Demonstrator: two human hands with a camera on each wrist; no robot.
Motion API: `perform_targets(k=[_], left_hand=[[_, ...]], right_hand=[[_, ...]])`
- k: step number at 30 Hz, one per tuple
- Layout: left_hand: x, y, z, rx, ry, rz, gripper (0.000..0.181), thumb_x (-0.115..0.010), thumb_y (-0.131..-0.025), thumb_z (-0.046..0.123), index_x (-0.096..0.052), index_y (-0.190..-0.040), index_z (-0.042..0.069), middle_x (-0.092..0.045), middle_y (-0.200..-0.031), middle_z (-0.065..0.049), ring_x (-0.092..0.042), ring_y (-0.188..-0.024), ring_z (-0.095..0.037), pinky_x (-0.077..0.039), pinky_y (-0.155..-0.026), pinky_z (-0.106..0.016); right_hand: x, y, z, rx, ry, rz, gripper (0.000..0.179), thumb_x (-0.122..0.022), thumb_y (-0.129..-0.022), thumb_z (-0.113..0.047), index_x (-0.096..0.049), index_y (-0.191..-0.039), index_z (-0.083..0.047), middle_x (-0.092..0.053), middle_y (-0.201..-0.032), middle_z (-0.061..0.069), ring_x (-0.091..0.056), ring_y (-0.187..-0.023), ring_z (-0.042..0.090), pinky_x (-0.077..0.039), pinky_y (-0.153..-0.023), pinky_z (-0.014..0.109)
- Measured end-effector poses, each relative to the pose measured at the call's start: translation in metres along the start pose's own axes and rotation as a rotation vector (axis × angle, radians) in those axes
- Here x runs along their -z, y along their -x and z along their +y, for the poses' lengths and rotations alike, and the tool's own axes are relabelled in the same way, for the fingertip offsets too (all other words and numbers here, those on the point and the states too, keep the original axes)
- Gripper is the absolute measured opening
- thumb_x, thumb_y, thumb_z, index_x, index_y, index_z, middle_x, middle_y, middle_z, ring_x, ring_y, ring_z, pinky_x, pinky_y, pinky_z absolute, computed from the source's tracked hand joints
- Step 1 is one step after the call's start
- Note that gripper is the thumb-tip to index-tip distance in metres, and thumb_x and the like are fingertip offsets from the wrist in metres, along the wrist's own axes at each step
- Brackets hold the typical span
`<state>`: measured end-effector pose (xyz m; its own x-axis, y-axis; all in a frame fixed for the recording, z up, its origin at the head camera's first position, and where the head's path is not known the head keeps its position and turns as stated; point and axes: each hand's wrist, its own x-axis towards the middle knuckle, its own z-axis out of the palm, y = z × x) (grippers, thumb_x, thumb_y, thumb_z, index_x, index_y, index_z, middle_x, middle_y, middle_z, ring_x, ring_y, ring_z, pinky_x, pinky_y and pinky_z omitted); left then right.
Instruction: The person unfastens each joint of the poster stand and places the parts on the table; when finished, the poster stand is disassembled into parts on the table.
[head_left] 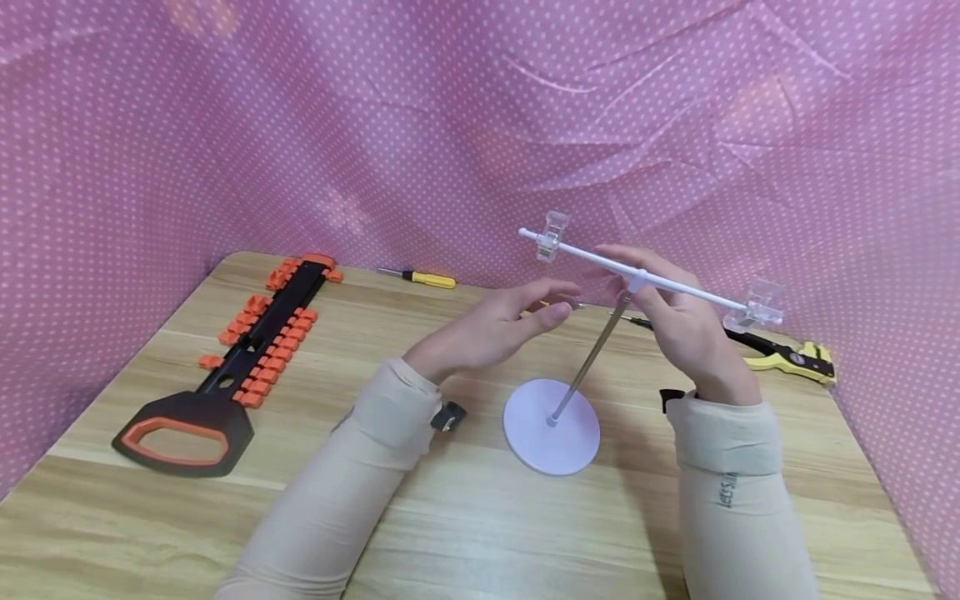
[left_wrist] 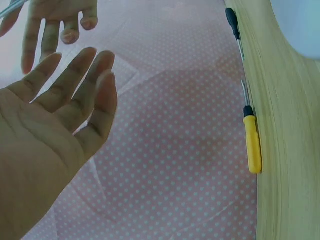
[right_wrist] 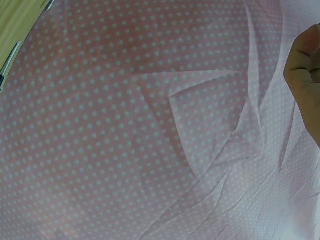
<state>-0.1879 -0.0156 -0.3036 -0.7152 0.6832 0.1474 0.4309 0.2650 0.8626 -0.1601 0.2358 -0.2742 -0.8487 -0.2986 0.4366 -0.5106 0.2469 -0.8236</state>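
A display stand has a round white base on the table, a thin metal pole and a white crossbar on top. One clear plastic clip sits near each end of the bar. My right hand is at the top of the pole, partly behind the bar; in the left wrist view its fingers hang loosely extended. Left of the pole, apart from it, my left hand holds nothing, palm turned toward the stand and fingers relaxed. In the right wrist view only part of the right hand shows.
To the left lies a black rack with orange clips and a handle. A yellow-handled screwdriver is at the back edge. Another yellow screwdriver and a black-handled one lie tip to tip. Yellow-and-black pliers rest at right. Pink dotted cloth hangs behind.
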Motion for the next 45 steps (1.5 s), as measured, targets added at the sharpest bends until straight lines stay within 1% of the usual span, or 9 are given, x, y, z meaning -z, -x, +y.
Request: perform_targets(k=[5, 10, 17, 21, 26, 31, 35, 39, 45], left_hand=[[-0.003, -0.001, 0.002, -0.009, -0.005, -0.037, 0.053, -0.047, -0.112, 0.048, -0.044, -0.160, 0.025, -0.063, -0.148, 0.002, -0.060, -0.135, -0.016, -0.053, -0.111, -0.042], [-0.005, -0.001, 0.003, -0.019, -0.016, -0.075, 0.052, -0.047, -0.114, 0.043, -0.041, -0.162, 0.027, -0.064, -0.147, 0.000, -0.061, -0.134, -0.014, -0.053, -0.111, -0.039], [-0.010, -0.002, 0.004, 0.006, -0.004, -0.107, 0.050, -0.046, -0.113, 0.047, -0.041, -0.161, 0.033, -0.064, -0.144, 0.002, -0.062, -0.131, -0.012, -0.053, -0.110, -0.040], [-0.012, -0.001, 0.005, 0.012, 0.003, -0.113, 0.050, -0.047, -0.113, 0.045, -0.042, -0.160, 0.032, -0.064, -0.144, 0.002, -0.062, -0.130, -0.012, -0.054, -0.109, -0.039], [-0.014, -0.002, 0.006, 0.012, 0.003, -0.121, 0.051, -0.049, -0.112, 0.045, -0.045, -0.159, 0.025, -0.062, -0.146, 0.000, -0.063, -0.130, -0.014, -0.054, -0.109, -0.039], [-0.015, -0.002, 0.006, 0.007, 0.014, -0.128, 0.051, -0.049, -0.112, 0.045, -0.046, -0.158, 0.025, -0.060, -0.150, 0.000, -0.062, -0.131, -0.014, -0.054, -0.109, -0.039], [-0.015, -0.002, 0.006, -0.002, 0.030, -0.138, 0.049, -0.049, -0.112, 0.043, -0.046, -0.158, 0.024, -0.057, -0.152, 0.002, -0.061, -0.132, -0.013, -0.054, -0.109, -0.037], [-0.016, -0.003, 0.006, -0.013, 0.033, -0.148, 0.050, -0.049, -0.112, 0.042, -0.046, -0.158, 0.023, -0.056, -0.153, 0.003, -0.059, -0.134, -0.013, -0.054, -0.110, -0.037], [-0.016, -0.003, 0.006, -0.030, 0.029, -0.158, 0.051, -0.050, -0.113, 0.041, -0.045, -0.159, 0.021, -0.056, -0.153, 0.002, -0.059, -0.135, -0.013, -0.054, -0.109, -0.035]], right_hand=[[-0.002, -0.001, 0.001, 0.075, -0.086, -0.032, 0.046, -0.058, -0.110, -0.036, -0.064, -0.143, -0.004, -0.076, -0.124, 0.009, -0.071, -0.099, 0.018, -0.057, -0.089, 0.024], [-0.004, -0.001, 0.000, 0.101, -0.093, -0.040, 0.053, -0.058, -0.109, -0.042, -0.063, -0.142, 0.000, -0.076, -0.124, 0.010, -0.069, -0.098, 0.021, -0.057, -0.088, 0.027], [-0.006, 0.000, -0.003, 0.097, -0.143, -0.044, 0.054, -0.057, -0.110, -0.038, -0.059, -0.143, 0.005, -0.075, -0.125, 0.011, -0.068, -0.099, 0.020, -0.057, -0.088, 0.028], [-0.006, 0.000, -0.003, 0.116, -0.164, -0.053, 0.058, -0.058, -0.109, -0.041, -0.059, -0.143, 0.006, -0.075, -0.125, 0.010, -0.068, -0.097, 0.020, -0.058, -0.087, 0.027], [-0.006, -0.001, -0.003, 0.133, -0.149, -0.047, 0.057, -0.058, -0.109, -0.041, -0.060, -0.142, 0.006, -0.076, -0.123, 0.008, -0.067, -0.094, 0.019, -0.057, -0.085, 0.026], [-0.004, -0.001, -0.003, 0.150, -0.154, -0.041, 0.044, -0.056, -0.111, -0.031, -0.065, -0.136, 0.004, -0.077, -0.120, 0.008, -0.068, -0.095, 0.018, -0.056, -0.086, 0.026], [-0.003, 0.000, -0.003, 0.177, -0.239, -0.070, 0.032, -0.051, -0.112, -0.017, -0.067, -0.129, 0.006, -0.076, -0.117, 0.010, -0.069, -0.099, 0.019, -0.057, -0.090, 0.028], [-0.004, 0.000, -0.004, 0.195, -0.334, -0.098, 0.031, -0.048, -0.110, -0.008, -0.066, -0.129, 0.008, -0.076, -0.118, 0.013, -0.069, -0.101, 0.021, -0.057, -0.092, 0.032], [-0.004, 0.001, -0.007, 0.198, -0.383, -0.105, 0.036, -0.043, -0.103, -0.002, -0.067, -0.129, 0.004, -0.076, -0.116, 0.017, -0.068, -0.098, 0.023, -0.056, -0.091, 0.036]])
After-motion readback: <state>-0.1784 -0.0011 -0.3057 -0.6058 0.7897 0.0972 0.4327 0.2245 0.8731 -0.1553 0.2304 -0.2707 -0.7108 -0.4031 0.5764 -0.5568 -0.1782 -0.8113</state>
